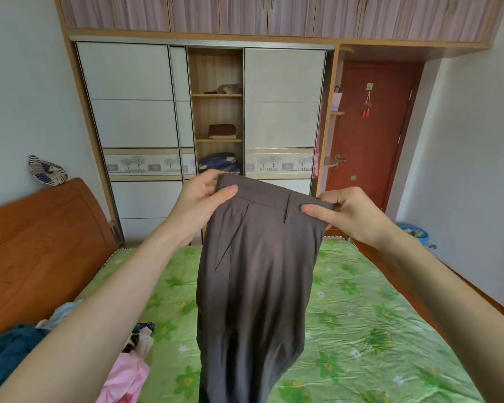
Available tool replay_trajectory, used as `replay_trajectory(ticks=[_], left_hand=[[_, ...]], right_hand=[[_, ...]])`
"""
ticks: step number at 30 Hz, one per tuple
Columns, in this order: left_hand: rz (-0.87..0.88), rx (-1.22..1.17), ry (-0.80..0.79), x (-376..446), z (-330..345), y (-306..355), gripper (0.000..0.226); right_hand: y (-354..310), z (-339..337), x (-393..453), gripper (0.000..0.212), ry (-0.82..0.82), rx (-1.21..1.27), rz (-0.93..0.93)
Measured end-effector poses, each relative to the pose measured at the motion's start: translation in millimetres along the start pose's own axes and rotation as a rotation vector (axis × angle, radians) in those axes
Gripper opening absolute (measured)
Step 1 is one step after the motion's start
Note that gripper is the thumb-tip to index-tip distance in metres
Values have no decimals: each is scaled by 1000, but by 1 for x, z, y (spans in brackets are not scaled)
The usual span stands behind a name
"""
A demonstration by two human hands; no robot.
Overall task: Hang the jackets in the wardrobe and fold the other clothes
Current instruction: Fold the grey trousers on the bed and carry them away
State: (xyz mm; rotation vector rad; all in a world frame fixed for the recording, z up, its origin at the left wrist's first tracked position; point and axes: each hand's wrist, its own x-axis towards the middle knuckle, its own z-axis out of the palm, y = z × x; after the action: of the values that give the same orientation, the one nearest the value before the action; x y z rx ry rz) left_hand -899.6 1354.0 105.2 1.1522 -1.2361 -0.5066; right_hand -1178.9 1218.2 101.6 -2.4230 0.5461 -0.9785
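A pair of dark grey-brown trousers (256, 286) hangs in the air above the bed, held up by the waistband. My left hand (200, 200) pinches the waistband's left corner. My right hand (349, 212) grips its right end beside a belt loop. The legs hang straight down and run out of the bottom of the view. A pile of unfolded clothes (128, 370), pink, teal and white, lies on the bed at the lower left, partly hidden by my left forearm. The wardrobe (134, 123) stands ahead with its middle section open, showing shelves with folded items.
The bed (361, 330) has a green flowered sheet and a wooden headboard (41, 251) on the left. A red door (373, 129) stands shut at the right of the wardrobe. A blue bin (415, 232) sits on the floor by the right wall.
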Motion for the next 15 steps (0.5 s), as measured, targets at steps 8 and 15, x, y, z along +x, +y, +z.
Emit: replay_trajectory(ticks=[8, 15], left_hand=[[71, -88, -29, 35, -2, 38, 20], [158, -203, -29, 69, 4, 93, 21]], right_hand=[[-49, -58, 45, 60, 83, -268, -208], [-98, -105, 88, 46, 89, -265, -203]])
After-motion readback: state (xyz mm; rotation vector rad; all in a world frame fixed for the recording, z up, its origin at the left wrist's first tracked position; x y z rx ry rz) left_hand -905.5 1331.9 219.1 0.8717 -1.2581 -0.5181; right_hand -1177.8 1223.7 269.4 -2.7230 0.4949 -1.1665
